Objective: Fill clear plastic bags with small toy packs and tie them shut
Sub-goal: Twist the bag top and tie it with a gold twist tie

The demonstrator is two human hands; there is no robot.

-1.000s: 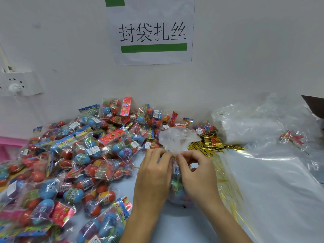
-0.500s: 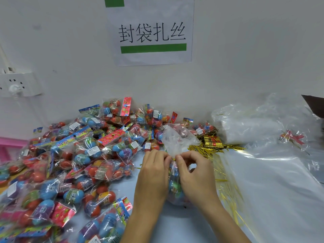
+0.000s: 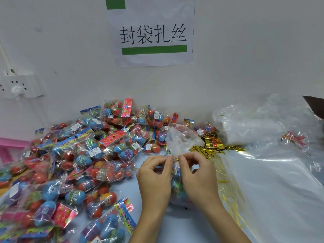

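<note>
Gold twist tie (image 3: 176, 158) shows as a small glint right at the gathered neck of the clear plastic bag (image 3: 180, 141), and I see both hands closed in on that spot. My left hand (image 3: 156, 174) pinches the neck between thumb and fingertips from the left, and my right hand (image 3: 198, 174) pinches it from the right, the two sets of fingertips almost touching. Above the pinch the bag's loose top fans upward; below it, between my palms, the filled part stands on the pale surface (image 3: 157, 230) with colourful toy packs faintly visible inside, though I cannot tell how many. To the left and on the far side lies a big heap of toy packs (image 3: 84, 163), each a small clear packet of blue, red and purple egg-shaped capsules with a bright printed header. Just right of the bag sits a banded bundle of gold twist ties (image 3: 213, 143), with loose gold ties (image 3: 228, 186) scattered along the near right. Farther right a stack of empty clear bags (image 3: 284, 186) is spread flat, and a puffed plastic sack (image 3: 249, 127) leans at the wall. A paper sign (image 3: 152, 32) with Chinese characters and green bars hangs on the wall above, and a white power strip (image 3: 19, 86) is fixed at far left.
</note>
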